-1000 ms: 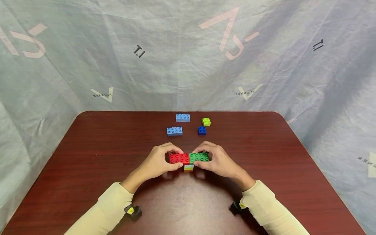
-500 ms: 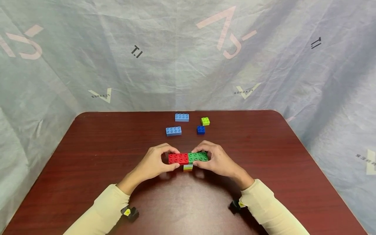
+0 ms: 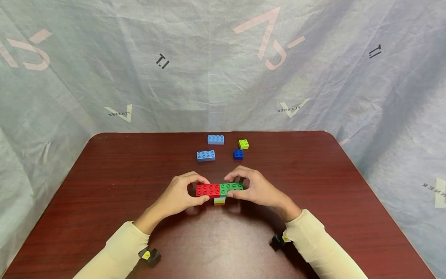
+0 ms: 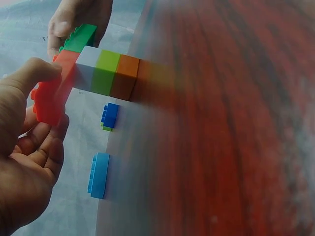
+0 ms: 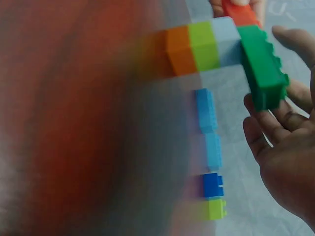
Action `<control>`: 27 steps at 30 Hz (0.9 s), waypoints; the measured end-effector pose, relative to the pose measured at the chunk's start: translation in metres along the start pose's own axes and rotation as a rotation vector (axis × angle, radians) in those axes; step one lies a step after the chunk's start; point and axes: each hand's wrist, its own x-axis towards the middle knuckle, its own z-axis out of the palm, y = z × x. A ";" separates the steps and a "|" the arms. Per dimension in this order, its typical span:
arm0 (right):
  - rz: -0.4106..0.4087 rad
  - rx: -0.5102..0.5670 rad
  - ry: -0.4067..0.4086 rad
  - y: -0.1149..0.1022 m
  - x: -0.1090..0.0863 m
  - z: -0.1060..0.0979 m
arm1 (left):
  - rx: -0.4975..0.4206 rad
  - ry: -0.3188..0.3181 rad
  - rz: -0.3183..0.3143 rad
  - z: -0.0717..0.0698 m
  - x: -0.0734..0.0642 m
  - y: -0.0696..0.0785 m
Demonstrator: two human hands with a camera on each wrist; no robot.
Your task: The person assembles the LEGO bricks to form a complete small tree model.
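A red toy building brick (image 3: pixel 208 190) and a green brick (image 3: pixel 231 187) lie end to end on top of a short stack. The stack shows a pale grey brick (image 4: pixel 86 68), a lime brick (image 4: pixel 105 73) and an orange brick (image 4: pixel 125 77) at the bottom, on the table. My left hand (image 3: pixel 175 195) pinches the red brick between thumb and fingers. Around the green brick my right hand (image 3: pixel 258 188) is spread, its thumb (image 5: pixel 294 42) apart from the studs and its fingers beside the brick in the right wrist view.
Beyond the hands lie two light blue bricks, a nearer one (image 3: pixel 206 155) and a farther one (image 3: pixel 216 139). A dark blue brick (image 3: pixel 238 154) and a lime brick (image 3: pixel 243 144) lie to their right. A grey printed cloth (image 3: pixel 209 77) hangs behind the brown table (image 3: pixel 139 162).
The stack and both hands have shifted slightly left and toward me. My right fingers and thumb have loosened from the green brick, while my left keeps its grip. The loose bricks stay put.
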 end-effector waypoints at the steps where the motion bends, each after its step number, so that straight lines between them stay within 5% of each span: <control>1: -0.004 0.008 -0.002 0.000 0.002 -0.003 | 0.002 -0.002 -0.001 0.000 0.000 0.000; 12: 0.028 0.081 0.058 0.017 0.052 -0.029 | 0.021 -0.009 0.019 -0.002 -0.004 -0.001; 27: 0.165 0.011 -0.019 0.045 0.114 -0.017 | 0.021 -0.056 0.001 -0.009 -0.006 -0.004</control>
